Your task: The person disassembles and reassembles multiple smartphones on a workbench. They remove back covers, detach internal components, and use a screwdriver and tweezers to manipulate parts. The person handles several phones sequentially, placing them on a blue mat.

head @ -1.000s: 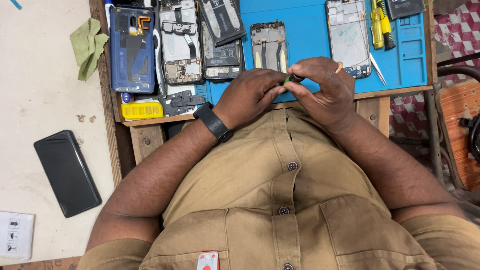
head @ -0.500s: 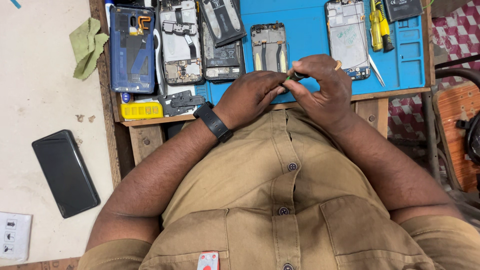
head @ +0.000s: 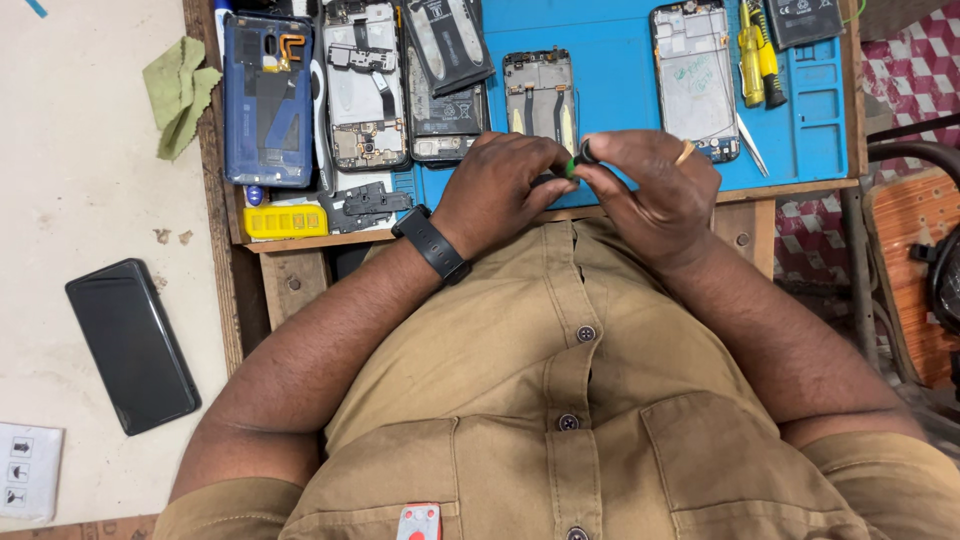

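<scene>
My left hand (head: pixel 500 190) and my right hand (head: pixel 655 190) meet at the near edge of a blue work mat (head: pixel 620 70). Between their fingertips they pinch a small dark tool with a green part (head: pixel 575 162); most of it is hidden by the fingers. A black watch (head: pixel 432 243) sits on my left wrist and a ring on my right hand. Just beyond the fingers lies an opened phone frame (head: pixel 540 92) on the mat.
Several opened phones (head: pixel 268 100) and phone parts lie along the bench to the left, with a yellow block (head: pixel 285 221) at the edge. Another phone frame (head: pixel 693 75), a yellow screwdriver (head: pixel 757 50) and tweezers (head: pixel 750 143) lie to the right. A black phone (head: pixel 132 343) and green cloth (head: pixel 178 92) are on the floor.
Both hands stay together at the mat's edge; the fingers have shifted slightly around the small tool. The view has drifted a little.
</scene>
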